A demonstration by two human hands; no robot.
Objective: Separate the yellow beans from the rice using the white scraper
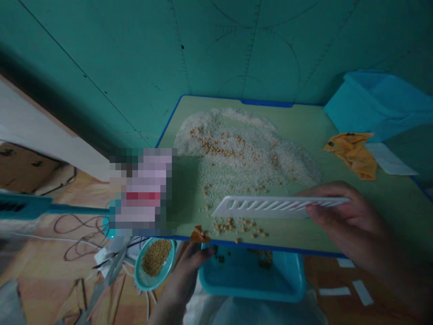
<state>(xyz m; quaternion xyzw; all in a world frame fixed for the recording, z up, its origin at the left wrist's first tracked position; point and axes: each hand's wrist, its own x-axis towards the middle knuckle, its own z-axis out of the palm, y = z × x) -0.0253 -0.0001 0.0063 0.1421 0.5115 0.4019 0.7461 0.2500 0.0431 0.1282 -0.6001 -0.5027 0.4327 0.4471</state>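
My right hand (341,221) grips one end of a white slotted plastic strip (267,206), holding it on edge over the green tabletop (182,185). In front of the strip, near the table's front edge, lies a small group of yellow soybeans (230,223). Behind it spreads a wide layer of white rice-like grains (257,135) with more soybeans mixed in. My left hand (184,275) is at the left rim of a blue basin (253,289) below the edge, its thumb over the rim and its other fingers partly hidden. Dark bits and some beans lie inside the basin.
A round turquoise bowl (138,273) of soybeans stands on the floor at left, near cables. Brown tape (200,234) sticks to the table edge. At right are a yellow cloth (358,153) and a blue fabric bin (372,104). A pixelated patch covers the table's left side.
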